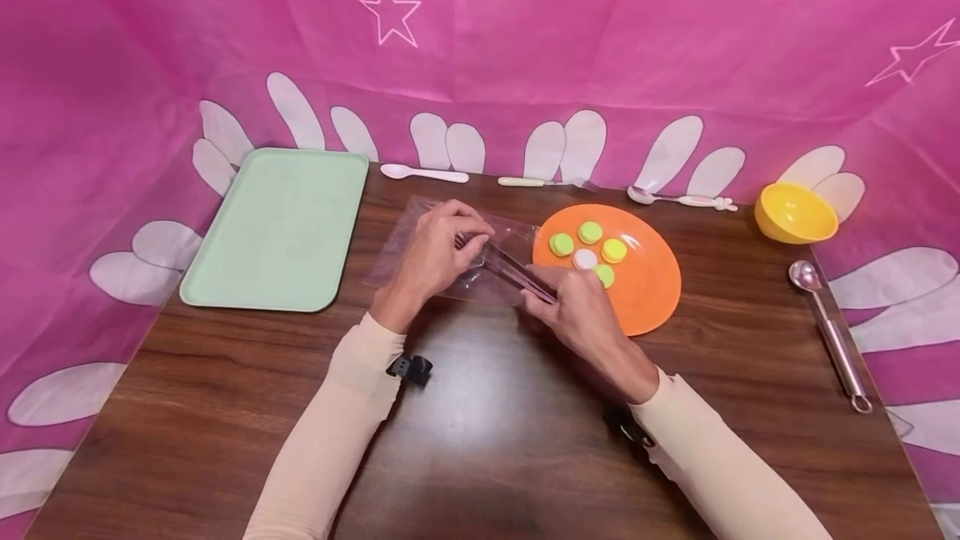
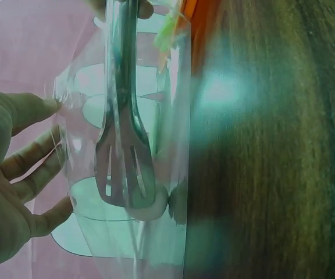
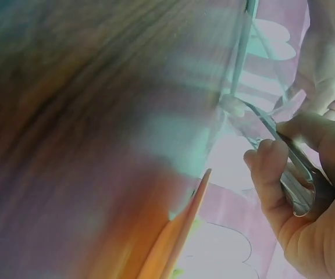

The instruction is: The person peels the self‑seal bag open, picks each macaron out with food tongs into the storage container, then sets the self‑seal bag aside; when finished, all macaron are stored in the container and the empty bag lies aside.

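Observation:
My right hand (image 1: 581, 311) grips a pair of metal tongs (image 2: 124, 157) with slotted ends. These tips reach into a clear plastic bag (image 1: 397, 244) lying over the table. Between them sits a small pale round piece (image 2: 153, 208), seen through the film. My left hand (image 1: 438, 248) pinches the bag's edge with thumb and fingers, beside the tongs. Just right of the bag, an orange plate (image 1: 651, 273) carries several small round pieces in green, yellow and white, such as a yellow piece (image 1: 613, 251). My right hand overlaps the plate's left edge in the head view.
A pale green tray (image 1: 277, 227) lies at the left. Along the back edge are a white spoon (image 1: 427, 174), a thin utensil with a cream handle (image 1: 521, 182) and another spoon (image 1: 682, 199). A yellow bowl (image 1: 795, 213) and a metal scoop (image 1: 832, 336) stand at the right.

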The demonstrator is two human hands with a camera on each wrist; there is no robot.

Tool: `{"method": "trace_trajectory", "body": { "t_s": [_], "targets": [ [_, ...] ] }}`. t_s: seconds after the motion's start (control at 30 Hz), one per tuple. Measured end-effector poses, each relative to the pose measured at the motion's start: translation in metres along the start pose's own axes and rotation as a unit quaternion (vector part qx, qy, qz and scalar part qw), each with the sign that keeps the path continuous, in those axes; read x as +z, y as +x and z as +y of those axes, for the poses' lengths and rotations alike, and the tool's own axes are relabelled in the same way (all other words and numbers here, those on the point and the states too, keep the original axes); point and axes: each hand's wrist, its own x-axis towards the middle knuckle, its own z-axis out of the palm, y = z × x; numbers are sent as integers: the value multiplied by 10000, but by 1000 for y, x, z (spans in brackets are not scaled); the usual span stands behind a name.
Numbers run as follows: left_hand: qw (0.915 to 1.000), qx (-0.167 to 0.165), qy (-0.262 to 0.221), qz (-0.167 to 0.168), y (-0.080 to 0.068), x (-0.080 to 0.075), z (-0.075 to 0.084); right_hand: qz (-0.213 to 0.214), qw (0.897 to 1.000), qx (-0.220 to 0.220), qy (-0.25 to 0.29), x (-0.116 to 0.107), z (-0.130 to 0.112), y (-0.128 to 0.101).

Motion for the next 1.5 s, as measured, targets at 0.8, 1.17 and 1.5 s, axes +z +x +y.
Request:
{"method": "trace_trajectory", "body": {
  "t_s": [0.8, 1.17, 1.5],
  "targets": [
    [9999, 105, 59, -88, 6, 7, 6, 797, 9944, 479, -505, -54, 37, -81],
    [10000, -8, 87, -28, 0, 6, 1, 1404, 9678, 1934, -789, -110, 84, -137],
    [9999, -96, 30, 6, -1, 4, -1, 1360, 9644, 2152, -716, -109, 95, -142]
  ]
}}
